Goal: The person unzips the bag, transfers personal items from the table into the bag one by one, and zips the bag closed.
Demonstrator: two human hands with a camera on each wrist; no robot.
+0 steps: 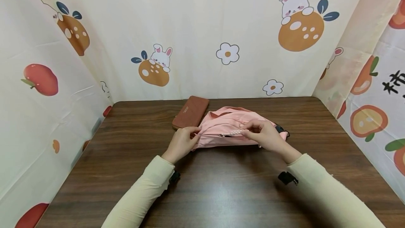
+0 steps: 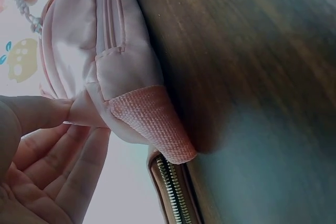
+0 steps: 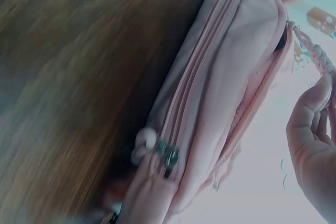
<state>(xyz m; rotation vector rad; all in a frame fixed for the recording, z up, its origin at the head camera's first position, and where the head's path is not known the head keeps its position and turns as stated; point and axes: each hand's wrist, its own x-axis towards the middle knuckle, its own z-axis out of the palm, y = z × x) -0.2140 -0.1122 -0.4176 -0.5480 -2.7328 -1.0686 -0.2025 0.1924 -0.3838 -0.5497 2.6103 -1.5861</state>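
Zip work: the upper zip (image 1: 211, 135) of the pink bag (image 1: 226, 120) gapes in part and appears to be worked by its braided cord (image 1: 235, 132); the cord is best kept taut and drawn low along the zip line, so that the slider (image 1: 220, 135) is not tilted.
Bag end: the cloth at the left should be held steady and flat, since slack could be caught in the teeth.
Left hand (image 1: 181, 143): thumb and fingers are closed on cloth at the bag's left end.
Right hand (image 1: 264, 134): the cord is pinched between thumb and fingertips, over the bag's right half.
Bag position: it is laid on the table (image 1: 221, 185), between the hands.
Wallet: a brown wallet (image 1: 192, 111) is set beyond the left hand, just beside the bag's far left side.
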